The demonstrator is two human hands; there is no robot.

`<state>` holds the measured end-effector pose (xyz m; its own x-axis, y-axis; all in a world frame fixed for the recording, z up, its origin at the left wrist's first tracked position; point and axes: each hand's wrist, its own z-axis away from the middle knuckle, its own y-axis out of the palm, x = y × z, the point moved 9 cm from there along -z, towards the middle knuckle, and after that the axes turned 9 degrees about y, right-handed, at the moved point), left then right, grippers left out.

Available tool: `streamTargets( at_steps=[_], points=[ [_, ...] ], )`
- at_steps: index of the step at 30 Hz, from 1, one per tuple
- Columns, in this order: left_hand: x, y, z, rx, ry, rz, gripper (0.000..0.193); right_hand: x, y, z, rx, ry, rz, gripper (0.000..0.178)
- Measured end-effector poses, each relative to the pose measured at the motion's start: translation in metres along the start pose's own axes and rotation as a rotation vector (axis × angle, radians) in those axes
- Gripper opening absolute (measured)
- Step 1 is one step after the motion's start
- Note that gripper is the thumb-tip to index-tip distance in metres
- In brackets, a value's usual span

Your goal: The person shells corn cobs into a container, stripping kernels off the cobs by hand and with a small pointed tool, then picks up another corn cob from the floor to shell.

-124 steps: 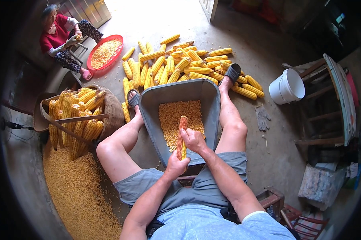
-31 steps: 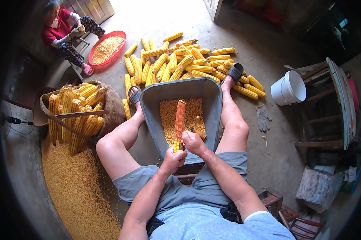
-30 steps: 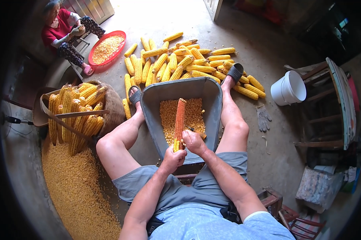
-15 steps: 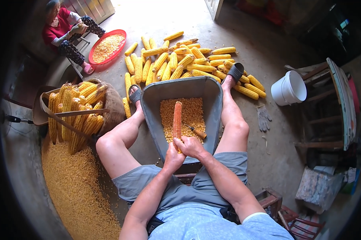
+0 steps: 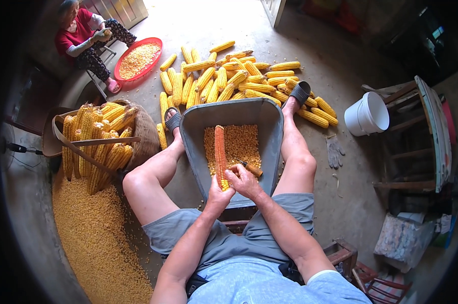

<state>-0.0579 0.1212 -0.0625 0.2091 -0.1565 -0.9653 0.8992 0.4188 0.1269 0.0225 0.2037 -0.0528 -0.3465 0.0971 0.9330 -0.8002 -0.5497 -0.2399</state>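
A mostly stripped corn cob (image 5: pixel 220 152), orange-red with some yellow kernels left at its lower end, stands tilted upward over a grey plastic tub (image 5: pixel 192 167) between my legs. My left hand (image 5: pixel 220 196) is closed around its lower end. My right hand (image 5: pixel 244 183) has its fingers curled against the cob's right side, near the remaining kernels. Loose kernels (image 5: pixel 241 139) cover the bottom of the tub. On them, just beyond my right hand, lies a tool with a wooden handle (image 5: pixel 253 169) and a thin metal shaft.
Whole corn cobs (image 5: pixel 203 78) are piled on the floor ahead. A wicker basket (image 5: pixel 147 129) of cobs stands left, above a kernel heap (image 5: pixel 94 233). Far left, another person (image 5: pixel 84 43) sits by a red basin (image 5: pixel 158 55). A white bucket (image 5: pixel 366 114) and glove (image 5: pixel 335 153) lie right.
The cob's top has tilted left. My right hand has shifted slightly up and right, its fingers loosened from around the cob's base, uncovering yellow kernels there. My left hand keeps its hold.
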Motion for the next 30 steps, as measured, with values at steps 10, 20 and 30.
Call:
streamTargets(
  at_steps=[10, 20, 30],
  points=[
    [-0.007, 0.009, 0.0, 0.132, 0.116, -0.172, 0.049, 0.0, 0.011, 0.008, 0.253, 0.041, 0.385, 0.047],
    [-0.016, 0.017, 0.009, 0.213, -0.249, 0.292, 0.04, 0.009, 0.0, 0.001, 0.097, -0.062, 0.141, 0.031],
    [-0.012, 0.037, 0.025, 0.344, -0.242, 0.103, 0.052, -0.028, -0.014, -0.015, 0.028, 0.309, -0.645, 0.03]
  ],
)
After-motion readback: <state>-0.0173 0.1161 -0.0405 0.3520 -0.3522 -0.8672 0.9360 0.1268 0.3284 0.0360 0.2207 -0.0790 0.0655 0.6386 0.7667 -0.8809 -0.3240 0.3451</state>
